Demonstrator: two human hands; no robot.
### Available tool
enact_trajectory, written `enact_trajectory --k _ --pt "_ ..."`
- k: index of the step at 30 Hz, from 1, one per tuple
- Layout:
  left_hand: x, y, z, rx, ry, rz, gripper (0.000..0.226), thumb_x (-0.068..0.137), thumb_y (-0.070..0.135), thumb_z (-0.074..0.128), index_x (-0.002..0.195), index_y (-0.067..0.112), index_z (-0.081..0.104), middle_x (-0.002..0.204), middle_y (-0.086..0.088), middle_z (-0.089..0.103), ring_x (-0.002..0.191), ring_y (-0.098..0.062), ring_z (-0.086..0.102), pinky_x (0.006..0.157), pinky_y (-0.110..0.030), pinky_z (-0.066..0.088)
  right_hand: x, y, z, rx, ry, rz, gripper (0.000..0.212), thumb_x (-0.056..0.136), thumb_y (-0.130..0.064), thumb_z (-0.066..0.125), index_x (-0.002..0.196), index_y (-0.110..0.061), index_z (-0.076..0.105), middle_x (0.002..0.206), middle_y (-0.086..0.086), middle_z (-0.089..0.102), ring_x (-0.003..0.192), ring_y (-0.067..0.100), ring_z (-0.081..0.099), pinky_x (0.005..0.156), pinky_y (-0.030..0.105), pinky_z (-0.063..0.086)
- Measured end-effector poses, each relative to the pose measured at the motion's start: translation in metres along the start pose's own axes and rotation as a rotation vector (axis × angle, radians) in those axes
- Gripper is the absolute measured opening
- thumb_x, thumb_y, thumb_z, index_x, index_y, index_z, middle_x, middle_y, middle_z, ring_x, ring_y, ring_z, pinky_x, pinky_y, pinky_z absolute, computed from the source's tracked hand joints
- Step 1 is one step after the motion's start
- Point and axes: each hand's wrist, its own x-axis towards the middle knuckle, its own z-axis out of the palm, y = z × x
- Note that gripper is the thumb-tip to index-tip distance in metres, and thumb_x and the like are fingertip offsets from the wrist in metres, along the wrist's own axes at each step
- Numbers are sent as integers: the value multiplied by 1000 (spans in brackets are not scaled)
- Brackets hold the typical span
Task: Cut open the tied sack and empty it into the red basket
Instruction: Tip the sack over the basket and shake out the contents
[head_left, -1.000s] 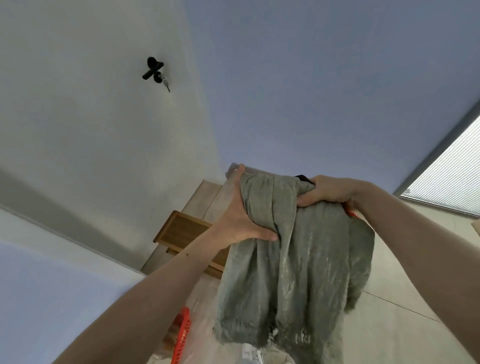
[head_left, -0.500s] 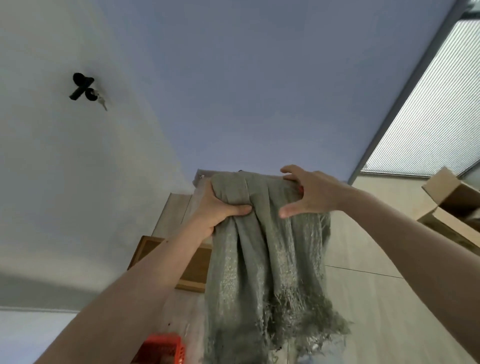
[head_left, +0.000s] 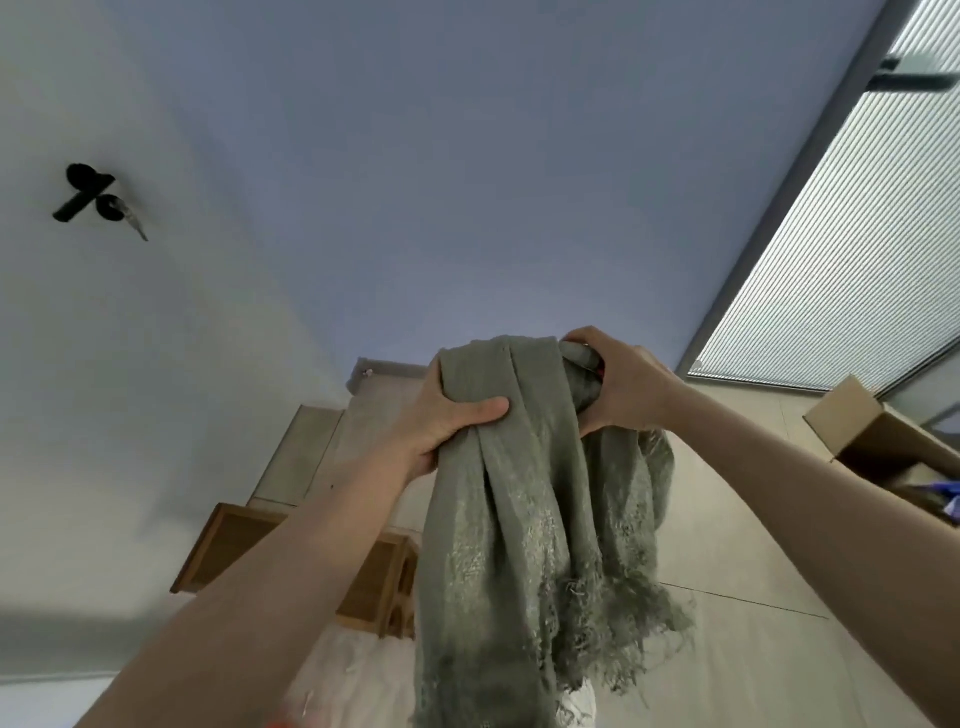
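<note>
- The grey-green sack (head_left: 524, 499) hangs in the centre of the frame, held up by both hands, its frayed open edge pointing down toward the lower middle.
- The left hand (head_left: 447, 415) has a tight grip on the sack's upper left part: thumb curled across the front of the cloth, fingers wrapped behind a bunched fold.
- The right hand (head_left: 623, 387) clutches the sack's upper right corner, fingers curled round a wad of fabric; a small red bit shows inside that grip, too little of it to identify.
- A blurred red-orange patch at the bottom edge, left of the sack, may be the red basket (head_left: 283, 721); it cannot be made out clearly.
- A wooden crate (head_left: 363, 587) lies on the pale floor (head_left: 753, 545) behind the left forearm, in the lower middle.
- A white plastic sheet (head_left: 358, 680) lies on the floor below the crate.
- An open cardboard box (head_left: 872, 436) sits at the right edge.
- A black door handle (head_left: 85, 193) sits at the upper left; a ribbed glass panel (head_left: 852, 249) fills the upper right.
</note>
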Motion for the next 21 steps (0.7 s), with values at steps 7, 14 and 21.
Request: enact_trajectory --k 7,14,21 --pt "27 -11 22 433 -135 33 140 64 13 92 156 40 -10 158 7 20 124 -6 35 100 -29 37 38 46 -32 188 -1 207 91 53 -28 97 131 -25 50 116 -4 57 107 21 57 83 34 48" --pt "92 -13 23 435 -23 93 103 47 11 99 130 40 45 118 22 53 114 -5 54 81 -14 45 79 54 -41 426 -190 419 70 59 -26 94 119 -16 58 110 8 68 95 28 69 85 46 59" --pt "165 28 5 636 80 33 72 47 35 100 106 21 62 97 9 68 93 -12 66 75 -26 57 116 69 -66 316 117 302 77 66 -62 80 130 -25 58 124 -3 65 104 11 63 82 29 52"
